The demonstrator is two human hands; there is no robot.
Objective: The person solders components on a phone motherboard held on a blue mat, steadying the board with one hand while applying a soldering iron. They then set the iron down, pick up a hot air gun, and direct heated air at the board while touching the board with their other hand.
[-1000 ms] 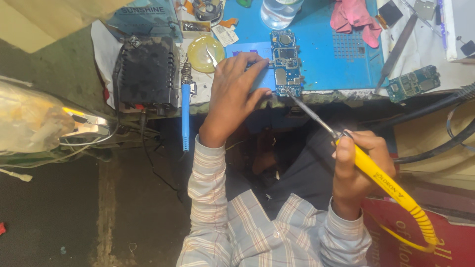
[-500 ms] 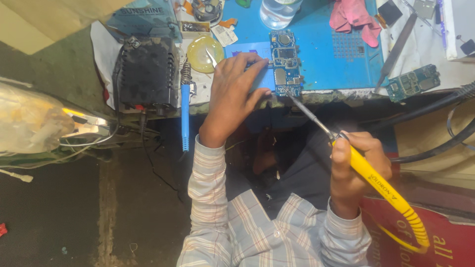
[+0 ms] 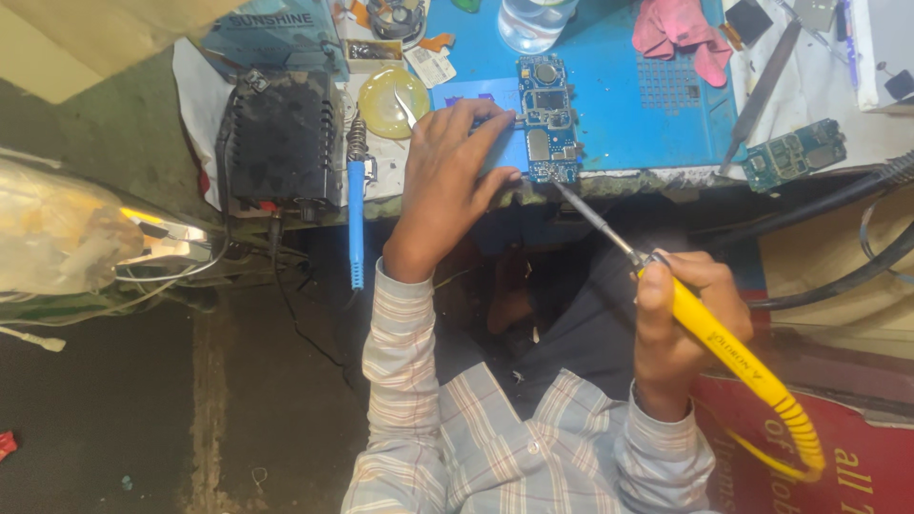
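Fingers of the left hand [image 3: 447, 181] lie spread and lightly curled over a blue phone circuit board [image 3: 545, 119], the fingertips [image 3: 503, 116] pressing its left edge to hold it flat on a blue work mat [image 3: 647, 124] near the bench's front edge. The right hand [image 3: 681, 328] is wrapped tightly round the yellow handle of a soldering iron [image 3: 705, 328], whose thin metal tip [image 3: 562, 190] meets the board's lower right corner.

Just left of the bracing hand, a second, blue-handled iron [image 3: 354, 209] hangs in a coiled stand beside a black power unit [image 3: 281, 143], with a round yellow tin [image 3: 392, 103] behind. Farther back on the mat sit a clear jar [image 3: 533, 21] and a crumpled pink cloth [image 3: 678, 29]; a smaller green board [image 3: 792, 154] lies to the right, off the mat. Striped shirt sleeves [image 3: 400, 343] cover both forearms.
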